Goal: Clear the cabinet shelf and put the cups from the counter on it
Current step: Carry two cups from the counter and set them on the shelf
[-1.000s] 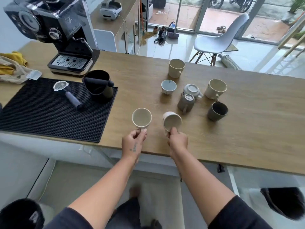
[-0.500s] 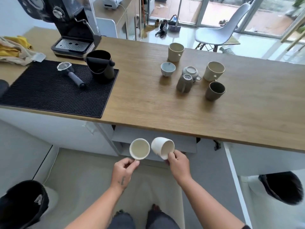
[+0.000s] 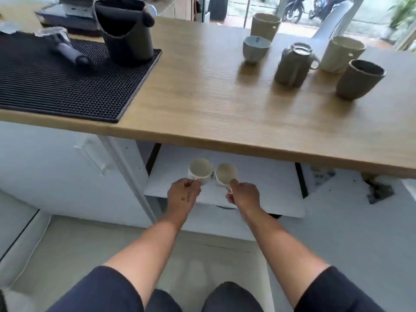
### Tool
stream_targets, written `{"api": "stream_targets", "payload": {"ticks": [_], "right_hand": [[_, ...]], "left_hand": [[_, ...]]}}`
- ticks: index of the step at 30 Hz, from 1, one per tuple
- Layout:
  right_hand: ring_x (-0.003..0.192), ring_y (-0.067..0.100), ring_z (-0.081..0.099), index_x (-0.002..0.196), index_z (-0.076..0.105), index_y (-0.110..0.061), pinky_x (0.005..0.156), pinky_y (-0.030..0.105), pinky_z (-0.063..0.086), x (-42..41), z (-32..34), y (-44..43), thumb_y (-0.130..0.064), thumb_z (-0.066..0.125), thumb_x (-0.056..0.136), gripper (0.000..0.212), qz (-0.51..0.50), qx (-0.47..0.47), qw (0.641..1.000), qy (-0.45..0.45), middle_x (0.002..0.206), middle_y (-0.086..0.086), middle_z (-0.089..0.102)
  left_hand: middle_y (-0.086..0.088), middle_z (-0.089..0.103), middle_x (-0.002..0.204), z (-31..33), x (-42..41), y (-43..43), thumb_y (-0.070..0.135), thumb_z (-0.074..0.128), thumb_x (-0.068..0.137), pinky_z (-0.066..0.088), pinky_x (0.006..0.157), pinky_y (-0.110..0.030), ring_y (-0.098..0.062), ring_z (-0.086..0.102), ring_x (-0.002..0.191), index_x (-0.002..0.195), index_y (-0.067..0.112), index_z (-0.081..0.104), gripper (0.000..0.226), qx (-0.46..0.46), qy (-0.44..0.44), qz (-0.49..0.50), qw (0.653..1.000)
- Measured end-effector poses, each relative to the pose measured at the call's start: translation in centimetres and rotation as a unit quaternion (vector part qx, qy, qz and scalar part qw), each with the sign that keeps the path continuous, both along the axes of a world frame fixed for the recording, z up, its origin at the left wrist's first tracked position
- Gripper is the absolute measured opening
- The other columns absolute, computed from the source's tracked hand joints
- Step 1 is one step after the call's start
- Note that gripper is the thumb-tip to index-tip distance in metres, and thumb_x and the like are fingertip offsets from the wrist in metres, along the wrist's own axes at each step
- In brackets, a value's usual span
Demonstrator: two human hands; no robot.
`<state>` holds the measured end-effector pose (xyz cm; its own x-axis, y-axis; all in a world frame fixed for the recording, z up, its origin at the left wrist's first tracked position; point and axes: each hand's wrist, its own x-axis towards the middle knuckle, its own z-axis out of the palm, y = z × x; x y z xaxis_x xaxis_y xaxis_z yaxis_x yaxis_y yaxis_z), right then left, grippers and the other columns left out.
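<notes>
Left cream cup (image 3: 201,168) and right cream cup (image 3: 225,173) close side by side, mouths up, right one tilted, each held by its handle at white cabinet shelf (image 3: 270,188) under worktop (image 3: 202,97); resting or just above, can't tell; upright on worktop: tall beige cup (image 3: 265,25), small pale-blue cup (image 3: 256,48), grey mug (image 3: 290,66), cream mug (image 3: 342,54), dark brown cup (image 3: 360,78).

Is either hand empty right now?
No, the left hand grips the left cup and the right hand grips the right cup, both over the white shelf.

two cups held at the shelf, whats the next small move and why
Probably set both down on the white shelf and let go: the left hand and right hand hold the left cup and right cup by their handles over bare shelf.
</notes>
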<state>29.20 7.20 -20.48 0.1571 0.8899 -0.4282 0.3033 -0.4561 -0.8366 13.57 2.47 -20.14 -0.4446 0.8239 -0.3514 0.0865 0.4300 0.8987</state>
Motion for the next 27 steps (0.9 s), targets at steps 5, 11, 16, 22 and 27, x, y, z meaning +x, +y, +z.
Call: {"api": "stream_targets", "payload": {"ticks": [5,11,16,22,27], "right_hand": [[0.049,0.017,0.063,0.059,0.064,-0.006,0.058,0.03,0.049,-0.9,-6.5,7.4,-0.021,0.058,0.082,0.028,0.011,0.078,0.997,0.001,0.058,0.008,0.064],[0.047,0.014,0.059,0.066,0.062,-0.003,0.06,0.029,0.055,-1.9,-11.2,14.2,-0.019,0.059,0.087,0.026,-0.027,0.163,0.983,0.086,0.067,0.012,0.066],[0.054,0.016,0.063,0.07,0.063,-0.003,0.074,0.037,0.061,-2.4,-13.0,16.6,-0.026,0.058,0.094,0.034,-0.029,0.216,0.972,0.082,0.067,0.01,0.067],[0.058,0.022,0.067,0.067,0.063,-0.005,0.081,0.047,0.06,-2.7,-12.5,16.2,-0.027,0.059,0.093,0.035,-0.017,0.225,0.973,0.042,0.061,0.008,0.067],[0.06,0.019,0.069,0.069,0.065,-0.005,0.081,0.041,0.06,-2.6,-12.6,15.6,-0.025,0.063,0.09,0.029,-0.011,0.233,0.972,0.033,0.062,0.007,0.068]], "left_hand": [[-0.006,0.072,0.074,-7.4,-2.4,7.3,0.031,0.065,0.085,0.057,0.075,-0.038,-0.027,0.071,0.08,0.067,0.016,0.065,0.024,0.069,0.029,0.019,0.997],[-0.006,0.071,0.072,-12.0,-3.7,14.3,0.028,0.066,0.088,0.057,0.085,-0.049,-0.026,0.072,0.076,0.067,0.017,0.063,0.024,0.19,0.035,0.007,0.981],[-0.004,0.064,0.064,-13.7,-3.7,17.3,0.023,0.063,0.09,0.058,0.084,-0.05,-0.028,0.07,0.072,0.062,0.015,0.059,0.03,0.222,0.026,0.036,0.974],[-0.017,0.07,0.08,-12.9,-3.4,17.2,0.024,0.06,0.092,0.06,0.077,-0.044,-0.028,0.071,0.074,0.082,0.002,0.065,0.025,0.205,0.066,0.05,0.975],[-0.018,0.072,0.087,-14.0,-4.1,17.0,0.036,0.061,0.086,0.059,0.078,-0.045,-0.032,0.071,0.082,0.086,0.001,0.067,0.035,0.197,0.134,0.034,0.971]]}}
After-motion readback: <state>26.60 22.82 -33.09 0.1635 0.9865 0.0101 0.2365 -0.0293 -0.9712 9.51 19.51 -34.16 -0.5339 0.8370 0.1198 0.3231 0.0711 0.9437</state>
